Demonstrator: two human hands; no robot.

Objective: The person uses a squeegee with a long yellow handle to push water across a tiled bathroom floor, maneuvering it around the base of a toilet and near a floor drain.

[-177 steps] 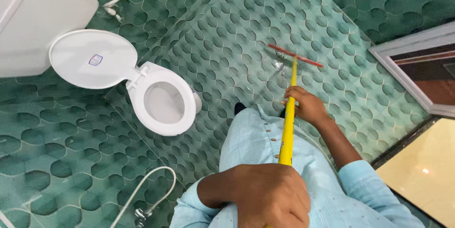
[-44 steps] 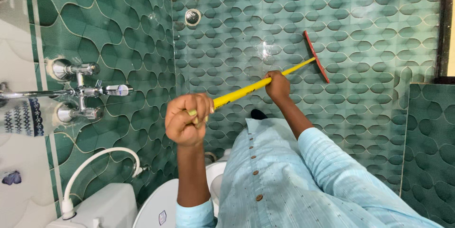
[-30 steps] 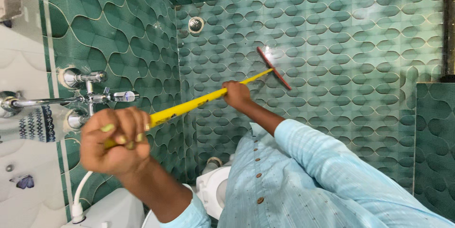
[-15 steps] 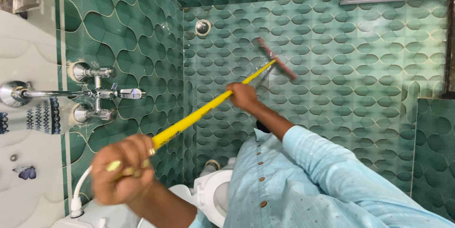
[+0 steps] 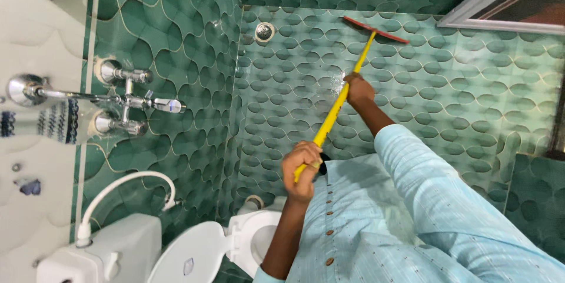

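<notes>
I hold a floor wiper with a long yellow handle (image 5: 336, 106) and a red blade (image 5: 375, 29). My left hand (image 5: 302, 164) grips the near end of the handle, in front of my light blue shirt. My right hand (image 5: 358, 89) grips the handle farther along, arm stretched out. The red blade rests on the wet green patterned floor tiles (image 5: 447, 83) at the far end, close to the back wall. A round metal floor drain (image 5: 265, 31) sits to the left of the blade, in the corner.
A white toilet with its lid up (image 5: 235, 246) and its cistern (image 5: 100, 253) stand at the lower left. Chrome taps (image 5: 126, 103) and a white hose (image 5: 126, 186) stick out of the left wall. A grey door frame (image 5: 506, 6) is at the upper right.
The wiper swung from pointing up-right to steeper, and its blade moved farther out, past the drain. My left hand came in from the lower left toward my chest.
</notes>
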